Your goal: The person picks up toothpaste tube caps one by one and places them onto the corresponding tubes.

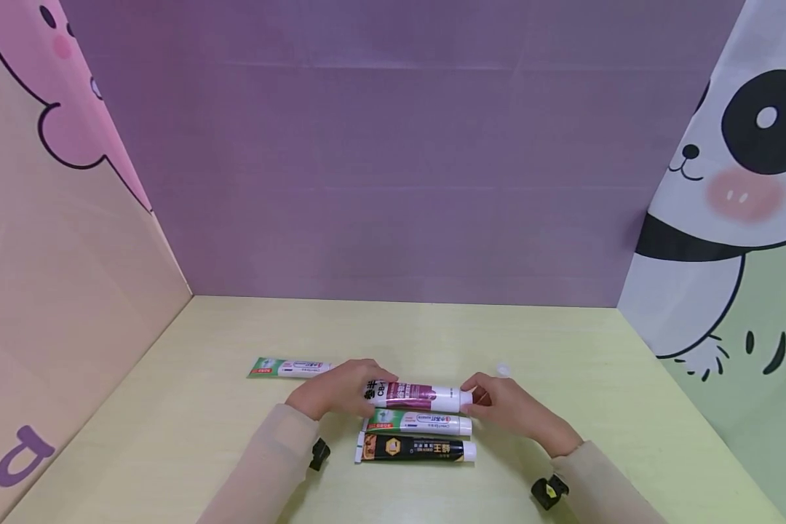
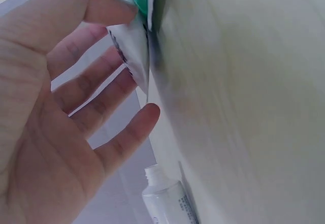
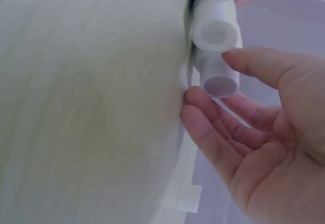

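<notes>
A white and purple toothpaste tube lies crosswise between my two hands. My left hand pinches its flat end; in the left wrist view the thumb and fingers lie on either side of that white end. At the other end my right hand holds the white cap between thumb and fingers. Just nearer lies a green and white toothpaste tube, and nearest is a black toothpaste tube with a white cap. All three lie side by side, caps to the right.
Behind my left hand lies another green and white toothpaste tube; the left wrist view shows a bare nozzle on a white tube. A loose white cap sits beyond my right hand. Printed side panels and a purple back panel enclose the table.
</notes>
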A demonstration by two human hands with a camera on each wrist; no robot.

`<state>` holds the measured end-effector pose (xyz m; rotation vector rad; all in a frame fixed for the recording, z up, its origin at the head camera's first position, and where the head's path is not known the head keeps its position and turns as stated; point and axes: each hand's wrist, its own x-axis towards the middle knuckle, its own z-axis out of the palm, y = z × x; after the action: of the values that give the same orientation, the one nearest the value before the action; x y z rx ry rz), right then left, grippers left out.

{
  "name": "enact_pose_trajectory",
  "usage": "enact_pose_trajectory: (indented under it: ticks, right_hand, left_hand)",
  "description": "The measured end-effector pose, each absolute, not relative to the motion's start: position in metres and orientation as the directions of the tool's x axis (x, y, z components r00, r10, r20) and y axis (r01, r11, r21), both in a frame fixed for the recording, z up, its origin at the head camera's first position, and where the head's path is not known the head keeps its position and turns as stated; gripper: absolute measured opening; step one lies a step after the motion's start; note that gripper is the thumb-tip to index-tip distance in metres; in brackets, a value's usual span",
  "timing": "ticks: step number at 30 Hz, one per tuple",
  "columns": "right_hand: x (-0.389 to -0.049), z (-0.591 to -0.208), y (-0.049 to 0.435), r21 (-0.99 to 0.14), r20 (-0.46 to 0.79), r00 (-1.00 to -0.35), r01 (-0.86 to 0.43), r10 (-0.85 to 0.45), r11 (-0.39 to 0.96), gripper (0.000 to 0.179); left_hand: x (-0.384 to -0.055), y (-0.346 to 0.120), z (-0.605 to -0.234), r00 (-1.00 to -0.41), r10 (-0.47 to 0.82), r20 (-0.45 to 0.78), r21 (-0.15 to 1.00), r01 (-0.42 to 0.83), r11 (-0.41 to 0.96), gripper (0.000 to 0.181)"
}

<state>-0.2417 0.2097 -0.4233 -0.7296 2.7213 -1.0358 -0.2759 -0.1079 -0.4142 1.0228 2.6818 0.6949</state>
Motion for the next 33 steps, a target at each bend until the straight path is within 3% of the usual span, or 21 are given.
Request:
enact_pose_trajectory:
  ticks: [6,16,24,33]
  right_hand:
    - [-0.237,-0.415,0.211,-0.673,0.017,-0.885,-0.354,-0.465,0.649,0.039]
    - [-0.238,-0.414,0.215,-0.668,0.049,-0.898,-0.355,-0.437,0.654,0.038]
    - [-0.24,-0.411,0.222,-0.648,0.062,-0.904,-0.359,-0.424,0.672,0.038]
    - [-0.244,-0.41,0.23,-0.641,0.079,-0.91,-0.36,-0.408,0.678,0.035]
  left_hand:
    - [-0.274,-0.11,-0.41,-0.752,0.659,0.001,0.471,0.582,0.663,0.062]
    - [-0.276,-0.133,-0.395,-0.775,0.63,0.053,0.518,0.56,0.646,0.054]
    - [-0.282,-0.168,-0.397,-0.811,0.576,0.102,0.388,0.566,0.728,0.048]
    - [-0.288,-0.193,-0.401,-0.888,0.455,0.059,0.331,0.448,0.831,0.044]
